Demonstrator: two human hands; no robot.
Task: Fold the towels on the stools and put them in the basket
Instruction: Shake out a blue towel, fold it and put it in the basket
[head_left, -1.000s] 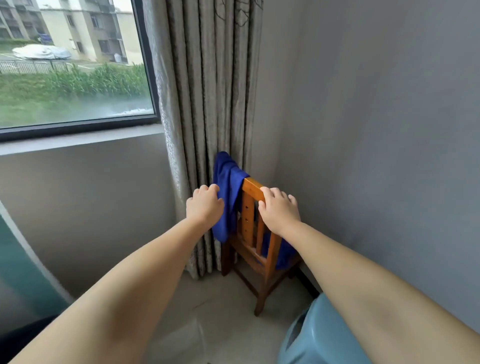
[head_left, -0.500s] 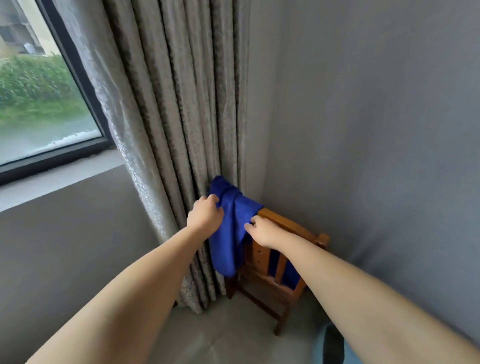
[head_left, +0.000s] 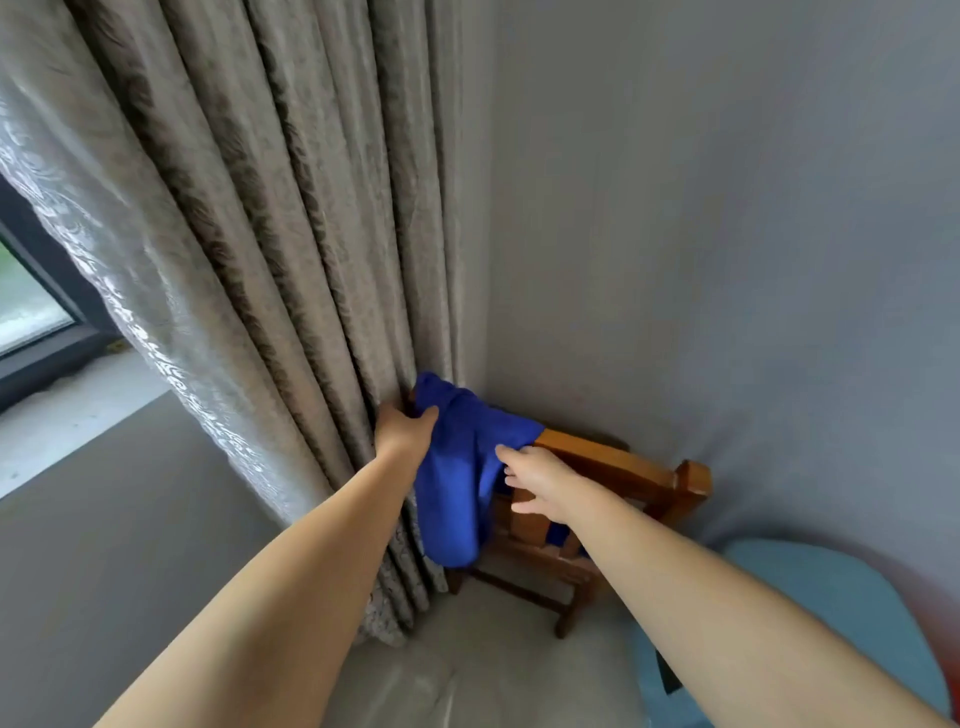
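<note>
Gripping the top corner of the towel (head_left: 457, 467) now, the left hand (head_left: 402, 431) has its fingers curled over the blue cloth right up against the curtain (head_left: 270, 260), so that end is properly held. A second ago that hand was just a fist hanging beside the cloth, not on it, so this is the real change: the grab has happened on that side.

The right hand (head_left: 540, 486) is a different story. It was resting on the top rail of the stool (head_left: 623, 467) a second ago, then slid over to the towel's edge. Now its fingers are loosely spread, tips touching or nearly touching the cloth where it drapes over the rail. I can't tell if it's pinching anything yet, looks more like reaching than holding.

The towel itself hasn't gone anywhere much. It's draped over the rail's left end, most of it hanging down the near side, a bit of blue showing through the slats lower down. The top corner looks bunched up higher by the left hand than before.

Also the view has swung right and closer, so the window (head_left: 31, 306) is nearly out of shot and a pale blue thing (head_left: 831, 613) sits at bottom right, maybe the basket, can't say for sure.

So task-wise: still at the pick-up, no folding started. My guess is the right hand needs to close on the other edge so the towel lifts off cleanly instead of snagging on the rail.
</note>
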